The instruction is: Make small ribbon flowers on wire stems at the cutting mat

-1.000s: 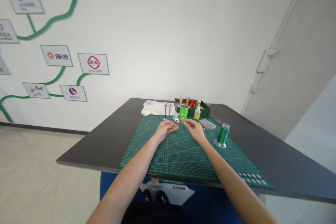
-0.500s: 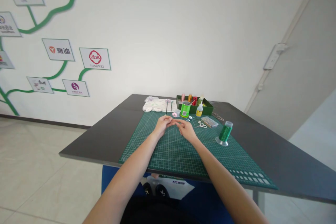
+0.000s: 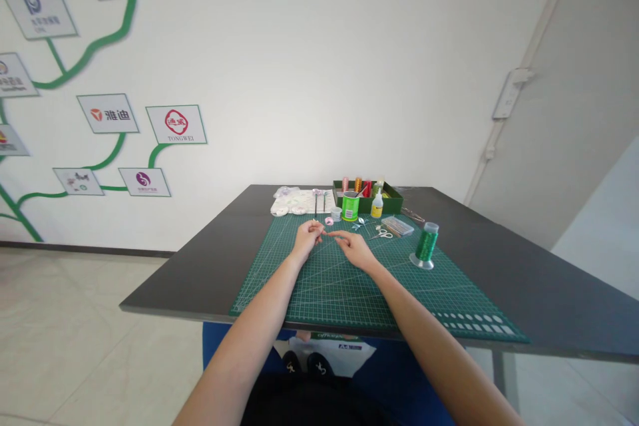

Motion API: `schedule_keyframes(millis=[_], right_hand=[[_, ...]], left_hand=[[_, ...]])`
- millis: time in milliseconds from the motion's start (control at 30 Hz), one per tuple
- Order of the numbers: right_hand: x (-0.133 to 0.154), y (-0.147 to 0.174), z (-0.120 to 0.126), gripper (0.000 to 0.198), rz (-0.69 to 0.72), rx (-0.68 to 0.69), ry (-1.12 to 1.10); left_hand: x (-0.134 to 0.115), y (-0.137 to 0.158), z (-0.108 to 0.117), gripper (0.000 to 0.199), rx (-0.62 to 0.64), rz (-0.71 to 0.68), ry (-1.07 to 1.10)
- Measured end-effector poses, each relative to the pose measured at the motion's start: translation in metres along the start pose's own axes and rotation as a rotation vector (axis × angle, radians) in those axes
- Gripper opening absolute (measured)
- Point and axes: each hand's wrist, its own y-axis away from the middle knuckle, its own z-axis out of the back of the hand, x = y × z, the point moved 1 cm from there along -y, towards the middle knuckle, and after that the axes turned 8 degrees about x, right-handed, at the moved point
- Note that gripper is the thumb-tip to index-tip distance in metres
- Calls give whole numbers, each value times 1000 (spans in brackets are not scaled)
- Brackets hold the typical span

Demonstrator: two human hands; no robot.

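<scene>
My left hand is closed in a pinch over the green cutting mat; what its fingertips hold is too small to make out. Close on its right, my right hand points its forefinger toward the left fingertips, and I cannot tell whether its fingers grip anything. Just beyond the hands lie a small pink ring-shaped item and a small clear cup. White-handled scissors rest on the mat to the right of my right hand.
A green spool of thread stands at right. Behind are a bright green can, a glue bottle, a clear case and a green box of coloured spools. White foam lies back left on the dark table.
My hands have drawn slightly apart at the fingertips, the right forefinger now stretched toward the left pinch. The camera view has tilted up a little.
</scene>
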Motion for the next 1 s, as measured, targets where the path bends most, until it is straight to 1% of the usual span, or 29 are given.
schedule_keyframes(millis=[100,167,267,367,500,633,833,1000], right_hand=[[1,1,1,36,36,28,-10],[1,1,1,35,46,46,-48],[-1,0,2,35,26,64,-159],[-3,-2,4,38,-21,63,-320],[-3,-2,10,42,-42,21,-529],[-2,-2,17,48,-38,-10,-655],[-6,-1,22,53,-42,-31,-700],[-14,-3,21,54,-44,-45,-680]], left_hand=[[0,-1,1,3,-3,-21,-169],[1,-2,1,2,-3,-45,-278],[2,-3,2,2,12,-39,-393],[4,-3,2,2,66,-25,-463],[6,-2,0,5,186,-14,-517],[5,0,-3,6,271,-13,-527],[0,4,-7,5,337,-20,-540],[-2,6,-9,4,374,-6,-537]])
